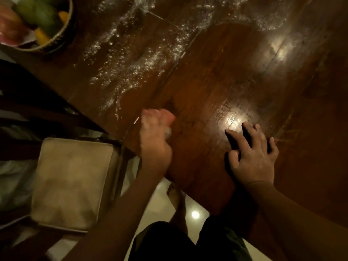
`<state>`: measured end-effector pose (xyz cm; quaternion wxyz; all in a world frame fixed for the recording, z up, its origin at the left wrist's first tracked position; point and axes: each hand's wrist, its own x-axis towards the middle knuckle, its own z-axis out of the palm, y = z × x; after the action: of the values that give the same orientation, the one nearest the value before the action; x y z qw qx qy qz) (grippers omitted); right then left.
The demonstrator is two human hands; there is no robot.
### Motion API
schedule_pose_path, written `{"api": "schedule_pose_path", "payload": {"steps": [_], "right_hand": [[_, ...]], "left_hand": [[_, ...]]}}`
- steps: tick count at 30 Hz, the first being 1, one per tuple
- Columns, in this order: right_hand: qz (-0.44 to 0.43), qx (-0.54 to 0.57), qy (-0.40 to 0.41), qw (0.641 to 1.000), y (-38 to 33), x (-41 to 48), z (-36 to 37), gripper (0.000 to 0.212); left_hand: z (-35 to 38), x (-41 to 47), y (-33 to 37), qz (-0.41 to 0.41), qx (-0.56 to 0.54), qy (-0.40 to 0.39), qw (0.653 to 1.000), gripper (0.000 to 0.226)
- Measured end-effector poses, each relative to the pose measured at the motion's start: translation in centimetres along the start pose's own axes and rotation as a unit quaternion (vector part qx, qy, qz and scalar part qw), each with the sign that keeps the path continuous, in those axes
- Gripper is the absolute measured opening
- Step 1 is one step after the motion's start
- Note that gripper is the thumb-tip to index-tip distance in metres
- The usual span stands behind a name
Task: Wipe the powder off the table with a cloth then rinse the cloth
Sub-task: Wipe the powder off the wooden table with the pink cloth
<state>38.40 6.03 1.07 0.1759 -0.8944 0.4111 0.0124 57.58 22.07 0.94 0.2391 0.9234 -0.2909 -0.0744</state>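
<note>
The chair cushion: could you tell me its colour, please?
The cushion is plain beige; head view shows it best.

table [216,81]: powder [131,59] lies across its far and left parts. basket [65,32] holding fruit [37,14] on the far left corner. left hand [154,136] by the near edge, curled over the cloth [168,132]. right hand [252,155] flat on the top, right of the left hand, apart from it. chair cushion [71,183] below the table edge, left of the left arm.

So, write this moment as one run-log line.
phase: wiping | left hand: grips cloth on table | right hand: rests on table | powder: across far side
</note>
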Motion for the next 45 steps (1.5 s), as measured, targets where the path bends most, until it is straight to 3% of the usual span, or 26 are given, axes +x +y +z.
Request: {"api": "schedule_pose_path", "payload": {"steps": [3,7,9,12,15,18,22,26,31,33,38,43,45], "right_hand": [[-0.001,-0.002,-0.007,1.0,0.0,0.1,0.0,0.055],[-0.014,-0.003,-0.007,1.0,0.1,0.1,0.0,0.055],[-0.02,-0.007,-0.002,1.0,0.1,0.0,0.0,0.055],[-0.028,-0.006,-0.003,1.0,0.2,-0.1,0.1,0.054],[-0.032,-0.007,-0.008,0.999,0.5,0.0,0.3,0.053],[-0.046,-0.013,-0.003,0.999,0.5,0.0,0.4,0.054],[-0.05,-0.012,-0.021,0.998,0.7,0.1,0.3,0.056],[-0.094,-0.067,-0.035,0.993,0.5,0.0,0.1,0.065],[-0.283,-0.11,-0.094,0.948,-0.4,1.3,0.2,0.068],[-0.313,-0.089,-0.117,0.938,-2.6,3.3,0.6,0.065],[-0.296,-0.075,-0.099,0.947,-8.4,7.4,1.9,0.06],[-0.268,-0.074,-0.089,0.957,-9.8,8.4,2.4,0.06],[-0.256,-0.07,-0.087,0.96,-9.8,8.5,2.5,0.058]], "left_hand": [[1.9,-6.3,2.1,0.115,0.015,-0.124,0.985,0.075],[0.0,-7.9,-0.4,0.25,0.077,-0.151,0.953,0.082],[-2.1,-5.4,-2.3,0.172,0.095,-0.127,0.972,0.086],[-4.6,-1.2,-6.1,0.036,0.013,-0.005,0.999,0.073],[-5.0,3.5,-9.0,-0.111,-0.027,0.113,0.987,0.06],[-4.1,7.2,-8.5,-0.222,0.039,0.117,0.967,0.055],[-2.0,4.4,-4.7,-0.169,0.055,0.118,0.977,0.055],[-0.8,-2.6,-0.5,-0.059,-0.019,0.075,0.995,0.058],[-1.7,-4.1,-1.0,-0.013,0.029,-0.032,0.999,0.076],[-2.8,-2.1,-2.5,-0.044,0.043,-0.05,0.997,0.081],[-4.8,4.9,-7.2,-0.175,0.057,0.007,0.983,0.079],[-6.8,11.9,-12.7,-0.24,0.076,0.001,0.968,0.085],[-6.7,12.8,-12.7,-0.223,0.109,0.013,0.969,0.084]]}}
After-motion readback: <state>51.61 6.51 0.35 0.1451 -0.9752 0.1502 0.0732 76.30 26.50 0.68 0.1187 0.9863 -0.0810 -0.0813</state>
